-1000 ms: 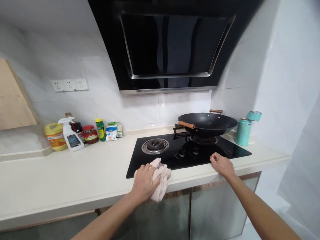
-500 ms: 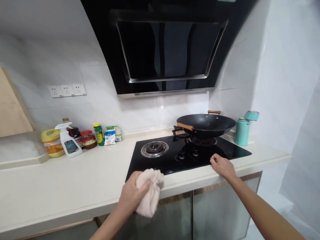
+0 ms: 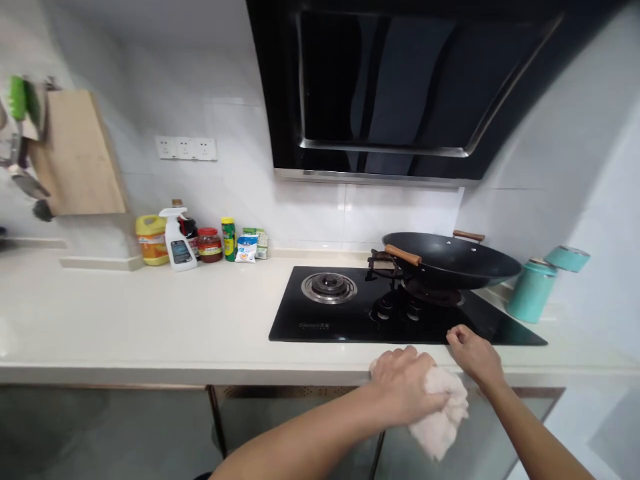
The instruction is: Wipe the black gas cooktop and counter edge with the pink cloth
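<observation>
My left hand point(image 3: 400, 383) is closed round a crumpled pale pink cloth point(image 3: 444, 413), part of which hangs over the front edge of the counter. Just right of it, my right hand point(image 3: 473, 350) forms a loose fist at the front edge of the black glass cooktop point(image 3: 345, 327); nothing shows in its fingers. Two control knobs point(image 3: 383, 309) sit beyond the hands. On the right burner rests a black wok point(image 3: 450, 261) with wooden handles. The left burner point(image 3: 329, 287) is bare.
Left along the wall stand a yellow jug point(image 3: 153, 241), a white spray bottle point(image 3: 179, 243), a red-lidded jar point(image 3: 209, 245) and small packets point(image 3: 247, 249). A turquoise canister point(image 3: 533, 291) with its lid tipped up is at right. The range hood point(image 3: 380, 87) overhangs the cooktop.
My left hand has moved right with the cloth, along the counter's front edge, and is now close to my right hand. The view has turned left, bringing a hanging cutting board into sight.
</observation>
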### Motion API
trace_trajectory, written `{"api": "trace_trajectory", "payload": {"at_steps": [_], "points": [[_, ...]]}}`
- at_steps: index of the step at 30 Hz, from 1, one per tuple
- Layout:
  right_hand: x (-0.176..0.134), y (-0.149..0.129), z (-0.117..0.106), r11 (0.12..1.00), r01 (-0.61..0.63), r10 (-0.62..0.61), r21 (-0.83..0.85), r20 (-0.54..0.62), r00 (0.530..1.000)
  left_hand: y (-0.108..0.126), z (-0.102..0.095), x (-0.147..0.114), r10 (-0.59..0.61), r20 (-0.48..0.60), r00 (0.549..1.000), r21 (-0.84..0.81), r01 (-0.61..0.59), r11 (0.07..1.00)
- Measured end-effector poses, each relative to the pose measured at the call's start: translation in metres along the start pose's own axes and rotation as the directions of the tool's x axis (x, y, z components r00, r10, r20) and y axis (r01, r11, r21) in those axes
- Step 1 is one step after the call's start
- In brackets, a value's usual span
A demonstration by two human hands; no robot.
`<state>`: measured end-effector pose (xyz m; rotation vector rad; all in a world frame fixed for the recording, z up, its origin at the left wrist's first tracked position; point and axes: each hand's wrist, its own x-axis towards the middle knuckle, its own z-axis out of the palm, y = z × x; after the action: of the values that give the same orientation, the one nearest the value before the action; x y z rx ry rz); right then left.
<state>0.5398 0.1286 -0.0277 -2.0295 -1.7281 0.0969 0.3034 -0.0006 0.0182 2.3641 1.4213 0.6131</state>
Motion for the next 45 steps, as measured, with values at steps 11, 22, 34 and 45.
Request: {"api": "trace_trajectory", "payload": {"at_steps": [11,22,34,45], "points": [[0.003,0.008,0.004,0.999,0.016,-0.015,0.037,-0.020,1.000,-0.046,-0.029,0.024,-0.089,-0.200,0.976,0.243,0.137,0.960],[0.001,0.006,0.001,1.000,0.012,-0.011,0.026,-0.016,1.000,-0.157,-0.090,-0.080,-0.114,-0.478,0.871,0.321,0.294,0.900],[0.005,0.014,0.006,1.000,0.014,-0.013,0.024,-0.011,1.000,-0.245,-0.190,-0.211,-0.458,-0.655,0.601,0.388,0.787,0.479],[0.009,0.018,0.005,1.000,-0.002,0.002,0.010,0.039,0.999,-0.213,-0.214,-0.220,-0.663,-0.628,0.407,-0.451,0.503,0.737]]}}
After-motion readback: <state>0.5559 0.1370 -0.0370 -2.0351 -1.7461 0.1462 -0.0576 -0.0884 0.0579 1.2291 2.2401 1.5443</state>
